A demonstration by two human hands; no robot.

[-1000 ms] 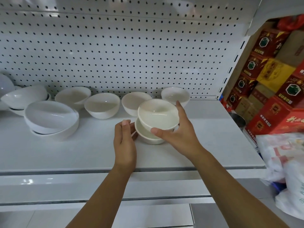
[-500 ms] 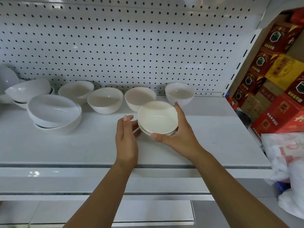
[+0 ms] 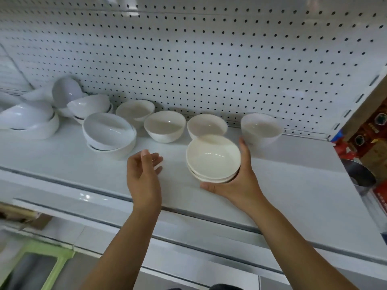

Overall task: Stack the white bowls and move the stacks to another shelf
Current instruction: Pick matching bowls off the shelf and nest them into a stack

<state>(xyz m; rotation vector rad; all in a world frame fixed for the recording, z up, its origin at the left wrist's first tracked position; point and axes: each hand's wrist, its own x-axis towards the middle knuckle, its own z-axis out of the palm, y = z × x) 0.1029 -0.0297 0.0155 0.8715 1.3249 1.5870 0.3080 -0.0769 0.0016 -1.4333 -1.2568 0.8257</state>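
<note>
The right hand (image 3: 238, 185) gripped the stack of white bowls (image 3: 212, 158) (thumb near, fingers far) at the near middle of the shelf (image 3: 293, 170); the left hand (image 3: 144, 176) hovered just left, fingers relaxed, empty.

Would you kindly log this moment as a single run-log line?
step: stacking | right hand: grips nested bowl stack | left hand: open, empty, beside stack | single bowls: waiting by pegboard
</note>
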